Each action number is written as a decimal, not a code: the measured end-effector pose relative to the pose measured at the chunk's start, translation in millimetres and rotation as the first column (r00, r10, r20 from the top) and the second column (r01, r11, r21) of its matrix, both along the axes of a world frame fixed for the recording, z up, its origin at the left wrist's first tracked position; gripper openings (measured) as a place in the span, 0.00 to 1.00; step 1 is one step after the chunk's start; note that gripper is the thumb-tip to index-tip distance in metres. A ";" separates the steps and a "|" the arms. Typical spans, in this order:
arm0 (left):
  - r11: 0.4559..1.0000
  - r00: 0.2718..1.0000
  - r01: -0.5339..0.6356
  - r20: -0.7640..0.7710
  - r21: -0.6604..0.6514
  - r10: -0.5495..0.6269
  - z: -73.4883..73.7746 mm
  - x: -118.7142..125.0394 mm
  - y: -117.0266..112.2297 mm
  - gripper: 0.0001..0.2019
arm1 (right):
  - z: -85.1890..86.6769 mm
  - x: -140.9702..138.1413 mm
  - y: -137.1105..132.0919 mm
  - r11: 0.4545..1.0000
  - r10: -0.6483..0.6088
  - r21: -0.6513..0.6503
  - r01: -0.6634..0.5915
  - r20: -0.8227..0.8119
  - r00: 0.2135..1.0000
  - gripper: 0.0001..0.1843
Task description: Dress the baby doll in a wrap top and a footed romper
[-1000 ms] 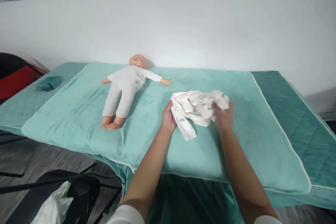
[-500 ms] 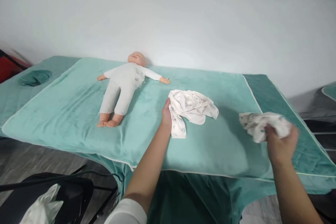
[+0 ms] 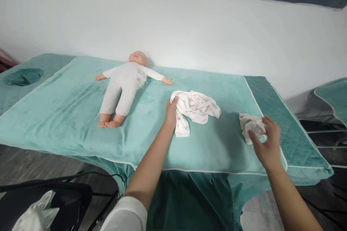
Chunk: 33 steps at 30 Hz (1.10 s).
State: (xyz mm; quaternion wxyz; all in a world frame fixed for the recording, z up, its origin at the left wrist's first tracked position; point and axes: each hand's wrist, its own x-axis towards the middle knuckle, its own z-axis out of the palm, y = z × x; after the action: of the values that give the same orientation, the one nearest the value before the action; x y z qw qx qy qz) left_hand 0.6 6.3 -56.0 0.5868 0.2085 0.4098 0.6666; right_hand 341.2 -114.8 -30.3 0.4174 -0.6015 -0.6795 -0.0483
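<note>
A baby doll (image 3: 124,86) in a pale grey suit lies on its back on the teal blanket (image 3: 76,115), arms spread. My left hand (image 3: 171,112) grips the left edge of a crumpled white baby garment (image 3: 195,107) in the middle of the blanket. Farther right, a smaller white patterned cloth (image 3: 251,124) lies near the blanket's right edge. My right hand (image 3: 267,142) hovers just over it, fingers spread and loosening, fingertips still touching the cloth.
The blanket covers a teal padded table (image 3: 282,115) set against a white wall. A dark teal face hole (image 3: 23,77) shows at the far left. A black chair with a white plastic bag (image 3: 35,214) stands at the lower left. Another teal table (image 3: 334,95) is at the right.
My right hand pulled the smaller cloth out of the pile, carried it right, and has set it down by the blanket's edge, opening. My left hand stayed on the garment.
</note>
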 end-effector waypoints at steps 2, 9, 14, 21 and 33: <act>0.994 0.994 0.075 -0.081 0.079 -0.069 19.9 -6.7 -7.1 0.25 | 13.9 -33.3 15.1 0.996 0.085 -0.020 -0.084 0.036 0.996 0.33; 0.788 0.656 0.590 -0.673 0.177 -0.340 130.5 -41.4 -63.9 0.15 | 101.7 -126.2 75.7 0.693 0.633 -0.359 -0.625 -0.112 0.766 0.33; 0.702 0.420 0.690 -0.887 0.173 -0.194 179.3 -55.5 -95.4 0.12 | 154.5 -162.0 87.6 0.173 0.806 -0.729 -0.662 -0.281 0.521 0.16; 0.835 0.118 0.504 -0.976 0.219 0.184 187.0 -81.1 -103.5 0.12 | 172.4 -149.7 79.8 0.670 0.675 -0.581 -0.463 0.216 0.705 0.16; 0.940 -0.143 0.148 -0.933 0.309 0.329 152.5 -89.2 -94.2 0.14 | 169.0 -83.7 55.3 0.954 0.200 -0.291 -0.069 0.447 0.872 0.20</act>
State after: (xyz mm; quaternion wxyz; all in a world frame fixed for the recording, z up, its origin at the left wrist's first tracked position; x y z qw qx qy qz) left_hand -88.6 -87.8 96.5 -0.0162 0.6979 0.6110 0.3733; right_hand 257.5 -59.5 138.7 0.1575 -0.5727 -0.8013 -0.0724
